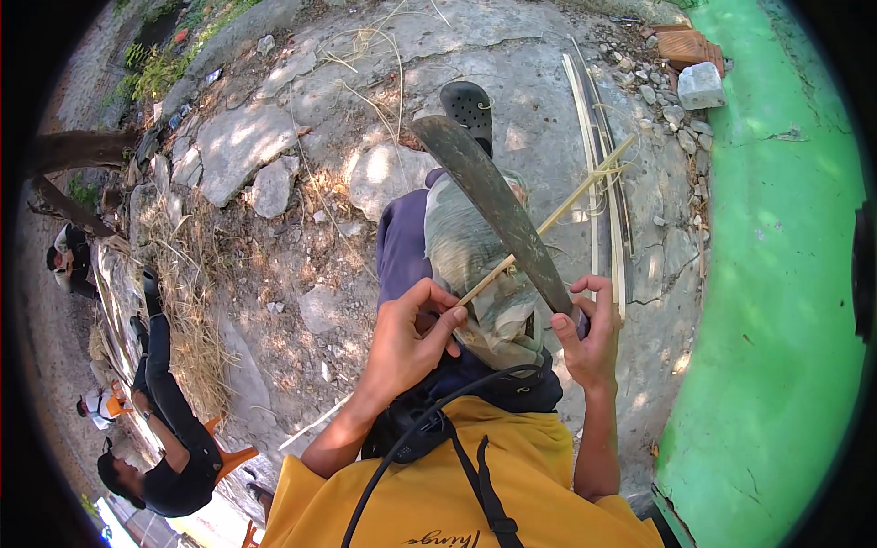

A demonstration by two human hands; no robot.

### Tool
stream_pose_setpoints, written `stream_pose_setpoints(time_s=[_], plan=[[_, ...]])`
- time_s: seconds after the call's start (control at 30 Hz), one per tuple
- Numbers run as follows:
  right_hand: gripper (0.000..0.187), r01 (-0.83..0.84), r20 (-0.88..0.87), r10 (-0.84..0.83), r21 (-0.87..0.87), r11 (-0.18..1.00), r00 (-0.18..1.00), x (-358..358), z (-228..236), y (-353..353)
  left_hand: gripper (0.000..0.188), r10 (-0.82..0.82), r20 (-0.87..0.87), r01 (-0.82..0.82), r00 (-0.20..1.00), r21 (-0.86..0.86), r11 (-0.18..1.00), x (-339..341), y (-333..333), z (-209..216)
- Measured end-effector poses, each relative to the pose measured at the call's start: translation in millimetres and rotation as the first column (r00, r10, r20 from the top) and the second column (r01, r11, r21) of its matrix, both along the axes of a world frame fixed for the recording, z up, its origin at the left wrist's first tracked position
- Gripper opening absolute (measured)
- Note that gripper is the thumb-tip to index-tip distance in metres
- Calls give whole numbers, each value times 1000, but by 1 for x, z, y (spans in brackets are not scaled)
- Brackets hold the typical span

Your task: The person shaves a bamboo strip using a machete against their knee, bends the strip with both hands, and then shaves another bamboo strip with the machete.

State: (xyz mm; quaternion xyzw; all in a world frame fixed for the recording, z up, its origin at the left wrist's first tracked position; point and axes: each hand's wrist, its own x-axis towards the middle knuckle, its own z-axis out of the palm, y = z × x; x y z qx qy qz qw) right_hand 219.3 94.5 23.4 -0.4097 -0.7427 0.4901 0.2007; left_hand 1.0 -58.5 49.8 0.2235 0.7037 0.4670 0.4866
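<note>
Between thumb and fingers, my left hand (416,324) pinches the near end of a thin, pale bamboo strip (568,201). The strip slants up to the right over my lap, with curled shavings at its far end. My right hand (589,333) grips a machete (493,205) at its handle, which is mostly hidden by the fingers. Its broad, dark, worn blade points up and to the left. Blade and strip cross above a camouflage cloth (470,247) on my leg; the blade appears to lie over the strip there.
Long split bamboo strips (596,183) lie on the cracked concrete to the right, beside a green wall (776,274). A pale block (701,86) and rubble are near the wall. Shavings and stones litter the left, where several people sit, one on an orange chair (233,459).
</note>
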Motion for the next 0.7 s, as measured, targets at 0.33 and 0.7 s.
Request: stream_pose_setpoints(time_s=[0.33,0.7], plan=[[66,-233,152,212,141,962,966,-41,-2,-9,11,78,79,-83,994,64,994,5,9,-9],[67,-246,164,224,134,960,961,-49,-8,-9,32,-135,-255,120,957,-75,990,-2,1,-12]])
